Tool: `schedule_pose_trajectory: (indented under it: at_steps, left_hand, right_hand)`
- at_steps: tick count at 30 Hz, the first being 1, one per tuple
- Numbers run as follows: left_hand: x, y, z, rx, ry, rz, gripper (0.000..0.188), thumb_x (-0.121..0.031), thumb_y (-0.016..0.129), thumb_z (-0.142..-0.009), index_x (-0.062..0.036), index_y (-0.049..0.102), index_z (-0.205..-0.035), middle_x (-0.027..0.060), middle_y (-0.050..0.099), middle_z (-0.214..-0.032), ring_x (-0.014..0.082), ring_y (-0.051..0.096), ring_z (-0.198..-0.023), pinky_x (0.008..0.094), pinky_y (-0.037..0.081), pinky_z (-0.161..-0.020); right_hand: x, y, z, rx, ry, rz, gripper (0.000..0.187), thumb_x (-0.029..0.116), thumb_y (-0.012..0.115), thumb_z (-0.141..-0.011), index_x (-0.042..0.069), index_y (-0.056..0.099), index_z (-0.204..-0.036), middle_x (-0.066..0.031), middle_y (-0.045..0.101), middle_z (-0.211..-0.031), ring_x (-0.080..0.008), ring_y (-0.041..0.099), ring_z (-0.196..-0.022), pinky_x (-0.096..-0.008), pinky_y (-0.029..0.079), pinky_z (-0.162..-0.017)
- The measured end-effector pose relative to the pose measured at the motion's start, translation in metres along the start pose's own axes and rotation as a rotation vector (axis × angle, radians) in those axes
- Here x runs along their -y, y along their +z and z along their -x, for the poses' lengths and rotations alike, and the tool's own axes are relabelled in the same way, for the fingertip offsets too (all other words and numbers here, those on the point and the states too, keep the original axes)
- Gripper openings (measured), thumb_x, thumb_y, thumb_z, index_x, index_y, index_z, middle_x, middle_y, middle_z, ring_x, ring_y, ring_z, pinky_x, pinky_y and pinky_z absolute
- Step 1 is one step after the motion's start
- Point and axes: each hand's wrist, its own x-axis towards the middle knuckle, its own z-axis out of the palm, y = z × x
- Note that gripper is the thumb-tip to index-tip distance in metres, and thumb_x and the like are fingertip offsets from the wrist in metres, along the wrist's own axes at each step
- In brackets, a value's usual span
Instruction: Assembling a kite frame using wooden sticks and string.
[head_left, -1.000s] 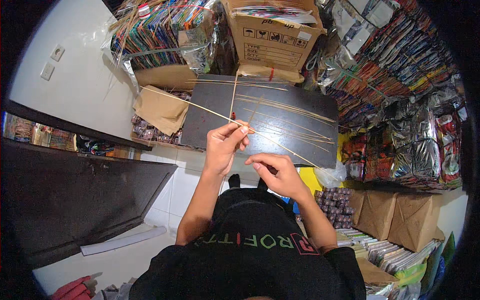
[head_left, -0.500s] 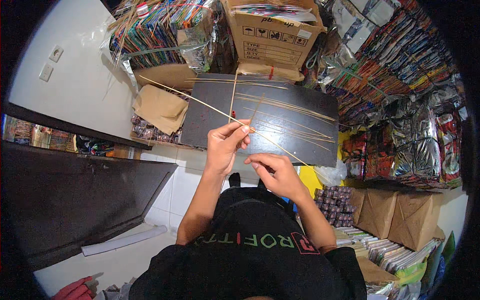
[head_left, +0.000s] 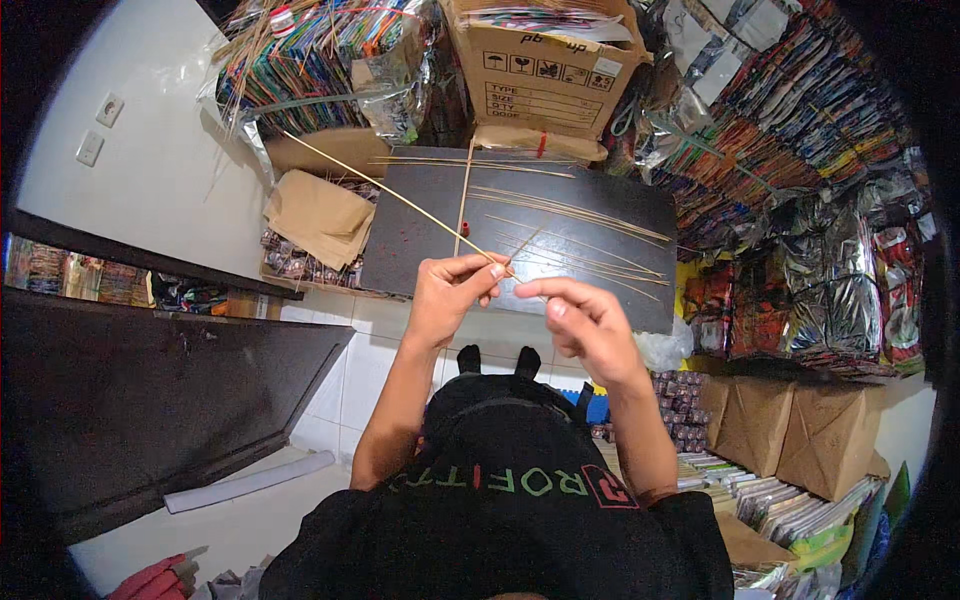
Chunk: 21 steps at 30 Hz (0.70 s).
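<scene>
A long, thin pale wooden stick (head_left: pixel 395 192) slants from the upper left down to my hands over the near edge of the dark table. My left hand (head_left: pixel 452 298) pinches it between thumb and fingertips, the other fingers curled. A short thin piece (head_left: pixel 528 244) crosses the stick at that pinch and points up to the right. Close beside it, my right hand (head_left: pixel 592 325) has its index finger along the stick and its thumb bent in below, closed around it. Behind this hand the stick's lower right part is hidden.
Several thin sticks (head_left: pixel 575 212) lie on the dark table (head_left: pixel 420 255), one running lengthwise, near a small red object (head_left: pixel 465 229). A cardboard box (head_left: pixel 545 85) stands behind it. Bundled stacks of packaging (head_left: pixel 790 130) rise on the right, a brown paper piece (head_left: pixel 318 218) at left.
My right hand has moved up and right, its index finger reaching onto the stick. The short crosspiece has tilted to the right. My left hand keeps its pinch.
</scene>
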Motion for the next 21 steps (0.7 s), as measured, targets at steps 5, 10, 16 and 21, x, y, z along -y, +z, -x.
schedule_pose_trajectory:
  at_steps: [5, 10, 16, 21]
  left_hand:
    - [-0.001, 0.005, -0.001, 0.007, 0.005, 0.070, 0.023, -0.008, 0.072, -0.095, 0.0077, 0.073, -0.111, 0.0093, 0.075, -0.093, 0.0088, 0.064, -0.074, 0.0225, 0.051, -0.063]
    - [0.000, 0.003, -0.007, -0.051, 0.052, 0.225, 0.019, -0.002, 0.070, -0.095, 0.0061, 0.072, -0.113, 0.0129, 0.075, -0.101, 0.0108, 0.067, -0.076, 0.0217, 0.054, -0.065]
    - [-0.007, 0.002, -0.013, -0.078, 0.115, 0.152, 0.021, -0.003, 0.071, -0.095, 0.0054, 0.072, -0.114, 0.0131, 0.076, -0.101, 0.0105, 0.067, -0.077, 0.0223, 0.054, -0.066]
    - [-0.001, 0.003, -0.014, -0.067, 0.150, -0.060, 0.018, -0.006, 0.073, -0.094, 0.0042, 0.076, -0.108, 0.0089, 0.075, -0.097, 0.0084, 0.065, -0.077, 0.0225, 0.053, -0.067]
  right_hand:
    - [0.008, -0.005, -0.004, -0.010, -0.012, -0.052, 0.032, 0.022, 0.055, -0.105, 0.006, 0.068, -0.129, 0.0118, 0.039, -0.067, -0.0007, 0.030, -0.055, -0.0211, 0.024, -0.050]
    - [0.009, -0.006, -0.004, 0.019, -0.038, 0.190, 0.029, 0.019, 0.057, -0.104, 0.005, 0.070, -0.126, 0.0116, 0.044, -0.069, -0.0010, 0.035, -0.060, -0.0218, 0.028, -0.053]
    - [0.004, -0.001, -0.005, 0.060, -0.115, 0.331, 0.027, 0.016, 0.059, -0.103, 0.004, 0.071, -0.125, 0.0083, 0.057, -0.080, -0.0012, 0.039, -0.068, -0.0222, 0.032, -0.060]
    - [0.008, -0.002, -0.006, 0.120, -0.080, 0.272, 0.030, 0.017, 0.059, -0.103, 0.006, 0.069, -0.129, 0.0089, 0.054, -0.078, -0.0011, 0.038, -0.066, -0.0219, 0.031, -0.058]
